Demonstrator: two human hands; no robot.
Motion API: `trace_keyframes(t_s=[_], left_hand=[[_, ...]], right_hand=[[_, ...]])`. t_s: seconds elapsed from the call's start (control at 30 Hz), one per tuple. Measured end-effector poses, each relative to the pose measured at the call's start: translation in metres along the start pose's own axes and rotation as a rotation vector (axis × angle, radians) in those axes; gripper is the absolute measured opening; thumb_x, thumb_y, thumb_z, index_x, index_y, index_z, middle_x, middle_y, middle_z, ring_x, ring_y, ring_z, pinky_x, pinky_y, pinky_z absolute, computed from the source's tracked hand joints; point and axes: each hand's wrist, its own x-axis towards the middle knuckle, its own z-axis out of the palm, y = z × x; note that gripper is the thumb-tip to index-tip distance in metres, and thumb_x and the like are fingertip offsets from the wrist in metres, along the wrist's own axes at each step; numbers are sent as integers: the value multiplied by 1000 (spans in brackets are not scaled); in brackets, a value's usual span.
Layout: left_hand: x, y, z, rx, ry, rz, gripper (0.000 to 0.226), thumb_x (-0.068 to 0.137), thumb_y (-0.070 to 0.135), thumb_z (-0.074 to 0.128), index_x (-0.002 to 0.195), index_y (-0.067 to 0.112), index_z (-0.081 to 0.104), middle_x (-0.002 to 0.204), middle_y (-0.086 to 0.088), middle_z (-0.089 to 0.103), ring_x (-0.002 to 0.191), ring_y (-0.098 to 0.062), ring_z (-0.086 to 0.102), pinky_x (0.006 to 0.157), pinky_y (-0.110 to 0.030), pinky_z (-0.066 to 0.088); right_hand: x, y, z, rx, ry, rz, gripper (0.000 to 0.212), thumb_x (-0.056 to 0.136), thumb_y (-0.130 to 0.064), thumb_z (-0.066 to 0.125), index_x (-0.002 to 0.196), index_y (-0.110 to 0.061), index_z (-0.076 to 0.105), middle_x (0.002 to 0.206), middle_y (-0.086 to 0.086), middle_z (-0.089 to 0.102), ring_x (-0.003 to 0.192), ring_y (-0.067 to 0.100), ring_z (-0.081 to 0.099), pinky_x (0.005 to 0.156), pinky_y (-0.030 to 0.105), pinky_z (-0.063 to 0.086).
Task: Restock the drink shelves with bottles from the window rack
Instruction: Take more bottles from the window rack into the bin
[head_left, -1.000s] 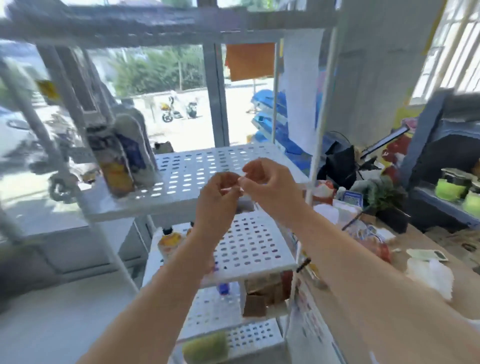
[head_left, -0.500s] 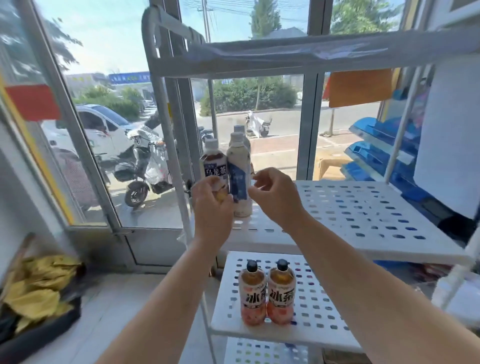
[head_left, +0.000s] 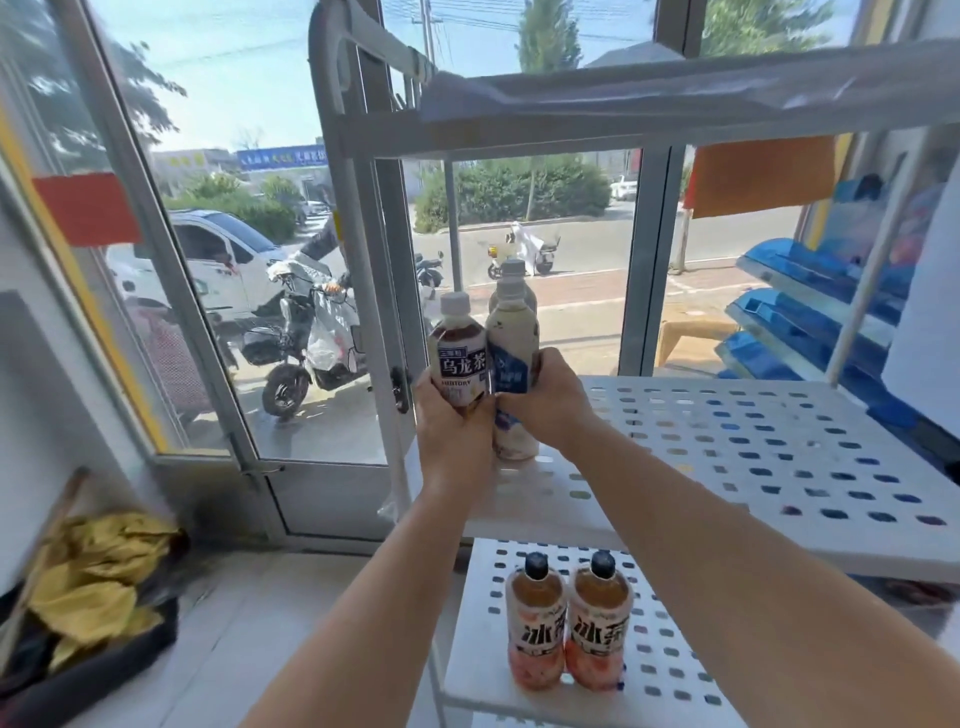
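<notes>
A white perforated rack (head_left: 753, 447) stands against the window. At the left end of its middle shelf, my left hand (head_left: 452, 431) is wrapped around a dark oolong tea bottle (head_left: 460, 358) with a white cap. Right beside it, my right hand (head_left: 550, 400) grips a milky white bottle with a blue label (head_left: 511, 343). A third bottle (head_left: 514, 275) stands just behind that one, mostly hidden. On the shelf below stand two orange iced tea bottles (head_left: 569, 623) with dark caps, side by side.
The rack's top shelf (head_left: 649, 109) hangs overhead, wrapped in plastic film. A glass door (head_left: 291, 364) is left of the rack. A dark bin with yellow crumpled material (head_left: 88, 587) sits on the floor at lower left. Blue trays (head_left: 810, 306) are stacked at the far right.
The view swung left from the counter to the window rack. Both hands reached forward and closed around the two bottles on the middle shelf.
</notes>
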Motion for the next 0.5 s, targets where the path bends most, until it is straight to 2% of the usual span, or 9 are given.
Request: trace_keyframes(t_s=[0.1,0.17,0.23,0.33,0.4,0.5], left_hand=[[-3,-1,0,-26,33,28,54,84,20,71,129,27,42,112,7,64,98,-18,65,85,-46,57],[-11,0,-1,-50,42,54,55,84,18,72,132,22,43,113,7,64,101,-17,64,88,-41,55],[-24,5,-1,-94,18,86,57,85,15,74,133,19,44,114,7,64,102,-13,64,91,-35,53],[-52,19,5,-158,-24,134,58,83,13,77,132,18,46,116,5,65,104,-13,65,92,-34,54],[-77,31,12,-201,-58,152,59,82,13,78,131,18,47,116,4,66,103,-12,66,90,-34,56],[-125,45,27,-244,-142,129,60,79,16,81,129,19,49,107,11,68,91,0,68,81,-28,59]], right_hand=[[-8,5,-10,-14,40,-53,48,57,-13,80,100,-12,59,89,2,68,84,22,66,67,32,55],[-25,7,-28,-17,58,-76,49,58,-11,79,103,-11,58,90,3,68,85,22,66,71,36,57],[-47,7,-51,7,63,-93,46,63,-7,78,104,-10,56,88,2,66,84,20,65,68,32,55],[-89,1,-91,51,12,-81,39,74,1,72,105,-15,54,87,-6,63,80,6,60,62,21,45],[-117,1,-116,48,-2,-75,38,75,3,69,102,-19,54,91,-1,66,81,8,62,65,24,45],[-163,7,-154,34,8,-54,34,75,8,64,96,-19,56,88,5,68,71,7,63,63,22,49]])
